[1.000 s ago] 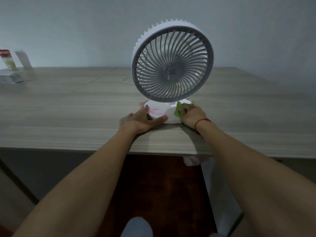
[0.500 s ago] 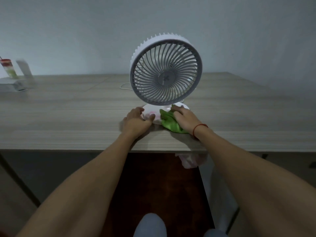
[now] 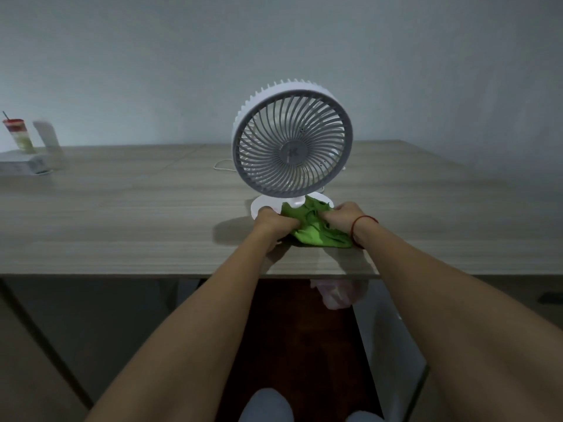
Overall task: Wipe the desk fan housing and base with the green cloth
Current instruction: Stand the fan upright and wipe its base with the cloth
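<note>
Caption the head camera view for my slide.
The left hand and right hand grip the green cloth on the desk fan's base.

1 head-worn wide-angle view, facing forward-down over desk [image 3: 122,226] near edge, fan [image 3: 292,153] close ahead.

I see a plain grey wall [image 3: 274,41] behind a wood-grain table [image 3: 122,223]. Light is dim. A striped cup [image 3: 19,136] stands far left. Dark reddish floor [image 3: 283,324] lies below the table.
</note>
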Demonstrator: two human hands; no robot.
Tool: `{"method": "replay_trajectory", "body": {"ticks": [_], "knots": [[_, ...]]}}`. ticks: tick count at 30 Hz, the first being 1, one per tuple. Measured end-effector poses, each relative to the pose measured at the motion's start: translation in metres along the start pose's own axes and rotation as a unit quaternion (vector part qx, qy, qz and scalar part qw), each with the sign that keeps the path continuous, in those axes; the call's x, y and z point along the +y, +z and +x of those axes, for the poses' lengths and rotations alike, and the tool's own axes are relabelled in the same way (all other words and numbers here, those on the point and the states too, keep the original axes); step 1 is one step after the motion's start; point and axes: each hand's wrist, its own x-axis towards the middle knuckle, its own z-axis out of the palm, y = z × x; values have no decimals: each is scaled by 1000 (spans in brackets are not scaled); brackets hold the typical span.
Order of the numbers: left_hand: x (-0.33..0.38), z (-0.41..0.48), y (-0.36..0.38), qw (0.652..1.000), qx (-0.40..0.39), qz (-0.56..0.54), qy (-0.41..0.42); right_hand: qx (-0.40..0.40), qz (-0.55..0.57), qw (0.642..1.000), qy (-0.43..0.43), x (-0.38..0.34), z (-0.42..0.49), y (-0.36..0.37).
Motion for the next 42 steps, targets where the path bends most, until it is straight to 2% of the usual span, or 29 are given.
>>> {"method": "replay_trajectory", "body": {"ticks": [5, 8, 11, 15, 18, 21, 23, 25, 28, 30, 32, 34, 36, 39, 42], "knots": [[6, -4, -12, 996, -51, 70, -22, 17, 34, 999, -27, -4, -1, 9], [9, -7, -12, 997, -65, 33, -35, -7, 57, 998, -36, -9, -7, 10], [10, -5, -10, 998, -45, -34, -42, -71, 34, 996, -41, -10, -12, 5], [8, -4, -5, 996, -15, -81, -39, -20, 19, 999, -25, -1, -9, 4], [6, -2, -1, 993, -2, -112, -32, 27, 87, 996, 1, 0, -8, 4], [2, -1, 1, 992, 27, -124, -11, 24, 118, 993, 9, -1, -3, 8], [-5, 3, -2, 989, 79, -125, 20, 15, 126, 992, -6, -5, -2, 14], [-13, 5, -9, 986, 128, -89, 54, 18, 113, 993, -41, -10, -4, 21], [-26, 8, -18, 978, 178, 41, 100, 59, 56, 994, -69, -10, -2, 27], [-30, 4, -19, 953, 229, 136, 144, 87, 24, 993, -71, -2, 3, 25], [-26, -3, -15, 909, 256, 234, 230, 76, 0, 994, -76, 6, 10, 21], [-18, -10, -5, 872, 200, 297, 334, 48, 4, 995, -82, 11, 18, 18], [-14, -10, 10, 846, 126, 329, 401, 10, -14, 995, -95, 11, 19, 15], [-9, -3, 22, 880, 30, 321, 349, -23, -134, 983, -123, 14, 17, 9], [-7, 12, 21, 872, 0, 389, 299, -26, -255, 956, -140, 16, 14, 1]]}}
